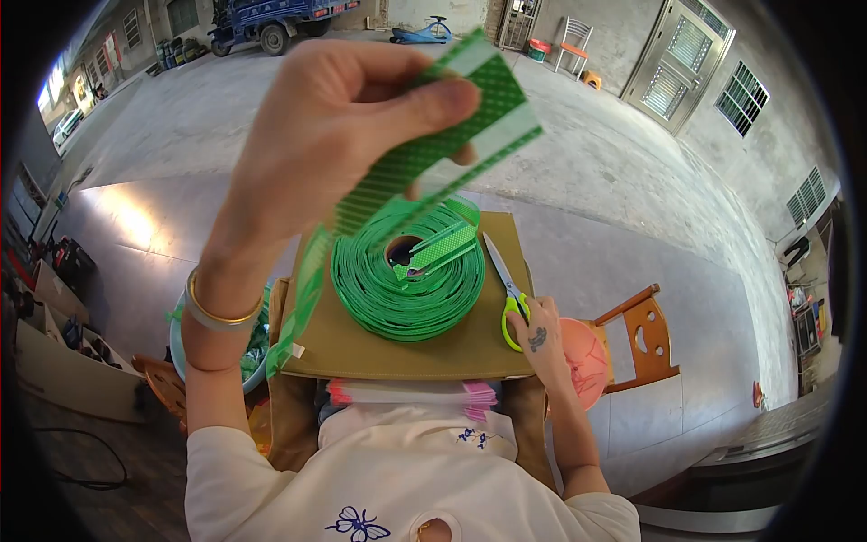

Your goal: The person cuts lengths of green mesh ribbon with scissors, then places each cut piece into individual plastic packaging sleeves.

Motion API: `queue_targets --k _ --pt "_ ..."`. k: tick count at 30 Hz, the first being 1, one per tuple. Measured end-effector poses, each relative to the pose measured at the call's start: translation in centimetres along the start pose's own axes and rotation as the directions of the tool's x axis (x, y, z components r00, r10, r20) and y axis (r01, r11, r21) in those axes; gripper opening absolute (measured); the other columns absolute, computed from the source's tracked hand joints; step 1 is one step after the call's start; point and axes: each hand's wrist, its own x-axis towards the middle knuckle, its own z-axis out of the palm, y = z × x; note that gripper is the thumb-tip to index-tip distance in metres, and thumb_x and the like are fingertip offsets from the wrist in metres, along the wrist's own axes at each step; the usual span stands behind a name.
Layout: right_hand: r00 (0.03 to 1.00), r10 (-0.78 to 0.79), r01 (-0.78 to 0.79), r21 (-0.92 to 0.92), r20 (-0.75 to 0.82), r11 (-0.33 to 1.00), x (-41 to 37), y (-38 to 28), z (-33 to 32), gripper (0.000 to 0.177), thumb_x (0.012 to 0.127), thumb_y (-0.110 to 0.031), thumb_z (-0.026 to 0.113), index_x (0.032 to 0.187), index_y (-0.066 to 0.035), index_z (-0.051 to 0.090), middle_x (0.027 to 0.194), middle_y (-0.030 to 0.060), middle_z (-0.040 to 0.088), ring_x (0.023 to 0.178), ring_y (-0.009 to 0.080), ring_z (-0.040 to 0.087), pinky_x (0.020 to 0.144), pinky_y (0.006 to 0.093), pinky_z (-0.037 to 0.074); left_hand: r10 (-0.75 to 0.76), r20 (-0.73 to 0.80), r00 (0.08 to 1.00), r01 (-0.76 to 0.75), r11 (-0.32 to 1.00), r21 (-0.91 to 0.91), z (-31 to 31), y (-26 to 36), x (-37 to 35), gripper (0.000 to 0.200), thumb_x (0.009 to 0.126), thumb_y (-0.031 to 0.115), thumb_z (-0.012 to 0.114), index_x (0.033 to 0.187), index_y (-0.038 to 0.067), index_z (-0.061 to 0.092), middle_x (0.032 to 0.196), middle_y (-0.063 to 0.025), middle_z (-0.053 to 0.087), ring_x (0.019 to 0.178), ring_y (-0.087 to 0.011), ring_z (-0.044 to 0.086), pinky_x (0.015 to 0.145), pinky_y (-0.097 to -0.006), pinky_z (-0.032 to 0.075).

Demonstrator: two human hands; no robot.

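Observation:
My left hand (330, 126) is raised high and pinches a patterned green plastic strip (495, 83) with clear bands between thumb and fingers. A length of the strip trails down past the wrist on the left. Below it, a wide coil of green strip (379, 298) lies flat on a brown-topped table (406, 357), with a loose folded end across its core. To the right of the coil, my right hand (544, 336) is on the yellow-green handles of the scissors (502, 269), whose blades point away from me. Some fingers of that hand are hidden.
A light blue tub (179, 348) with green pieces stands left of the table. At the right is a pink basin (585, 361) against a wooden chair (643, 339). A stack of clear, pink-edged plastic (406, 394) rests on my lap. A blue truck (280, 20) is parked farther off.

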Motion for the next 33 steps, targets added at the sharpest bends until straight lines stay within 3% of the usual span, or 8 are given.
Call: queue_targets --k 2,5,9,13,18,26,31,33 --pt "0.999 -0.033 0.017 0.397 0.033 0.918 2.0 -3.8 -3.6 0.041 0.081 -0.019 0.063 0.110 0.007 0.052 0.098 0.0184 0.057 0.090 0.0289 0.055 0.080 0.0348 0.044 0.072 0.014 0.997 -0.073 0.993 0.095 2.0 -0.7 1.0 0.019 0.084 0.014 0.063 0.091 -0.003 0.064 0.079 -0.0101 0.066 0.060 -0.0060 0.058 0.054 -0.0175 0.047" --pt "0.966 -0.215 0.200 0.943 -0.144 0.267 4.8 -10.3 -8.6 0.036 0.083 -0.021 0.064 0.107 0.006 0.057 0.101 0.0115 0.059 0.092 0.0162 0.056 0.080 0.0260 0.044 0.233 0.084 0.969 -0.246 0.942 0.227 4.9 -2.7 2.4 0.019 0.083 0.012 0.064 0.093 -0.004 0.065 0.082 -0.0108 0.066 0.070 -0.0065 0.059 0.062 -0.0178 0.048" --pt "0.925 -0.030 0.380 0.921 -0.379 0.088 6.9 -14.0 -11.1 0.024 0.088 -0.014 0.057 0.102 0.006 0.059 0.097 0.0087 0.061 0.083 0.0112 0.058 0.073 0.0236 0.045 0.354 0.080 0.932 -0.362 0.920 0.150 6.4 -5.3 3.3 0.022 0.085 0.013 0.062 0.097 -0.005 0.064 0.088 -0.0096 0.065 0.081 -0.0073 0.058 0.071 -0.0193 0.047" --pt "0.918 0.065 0.376 0.911 -0.391 0.172 9.3 -13.7 -11.8 0.014 0.087 -0.010 0.056 0.094 0.002 0.061 0.083 0.0045 0.063 0.069 0.0070 0.056 0.061 0.0216 0.046 -0.045 0.086 0.995 0.064 0.972 -0.225 5.6 -7.2 2.7 0.027 0.088 0.016 0.058 0.105 -0.004 0.059 0.095 -0.0105 0.064 0.079 -0.0089 0.060 0.071 -0.0205 0.048" --pt "0.900 0.210 0.340 0.916 -0.382 0.212 10.1 -11.9 -11.6 0.012 0.086 -0.011 0.058 0.087 0.000 0.063 0.076 0.0048 0.062 0.063 0.0088 0.055 0.054 0.0228 0.045 -0.295 0.369 0.881 0.339 0.939 -0.059 3.0 -8.4 1.0 0.029 0.083 0.014 0.064 0.105 -0.005 0.059 0.087 -0.0107 0.066 0.074 -0.0099 0.062 0.067 -0.0215 0.050" --pt "0.948 0.233 -0.165 0.959 0.219 -0.229 10.9 -10.0 -6.6 0.010 0.084 -0.015 0.059 0.084 -0.005 0.060 0.073 0.0035 0.061 0.061 0.0117 0.056 0.051 0.0254 0.045 -0.232 0.281 0.931 0.169 0.958 0.230 1.7 -7.3 0.2 0.016 0.074 0.010 0.072 0.085 -0.001 0.069 0.088 -0.0072 0.066 0.076 -0.0117 0.062 0.069 -0.0230 0.047" --pt "0.819 -0.030 -0.530 0.737 0.572 -0.420 8.5 -12.4 -2.9 0.012 0.086 -0.018 0.054 0.084 -0.007 0.057 0.072 0.0031 0.058 0.063 0.0132 0.054 0.057 0.0286 0.045 0.200 0.108 0.974 -0.224 0.923 0.313 1.4 -9.4 0.5 0.018 0.072 0.014 0.074 0.086 0.003 0.071 0.091 -0.0074 0.066 0.085 -0.0096 0.059 0.074 -0.0234 0.045" --pt "0.775 -0.169 -0.612 0.658 0.608 -0.439 7.5 -13.2 -0.8 0.013 0.087 -0.020 0.053 0.084 -0.007 0.056 0.074 0.0029 0.058 0.066 0.0133 0.054 0.060 0.0299 0.045 0.083 0.096 0.992 -0.102 0.971 0.215 1.1 -10.0 0.8 0.016 0.073 0.013 0.073 0.085 0.002 0.070 0.089 -0.0079 0.067 0.080 -0.0086 0.059 0.072 -0.0226 0.045"
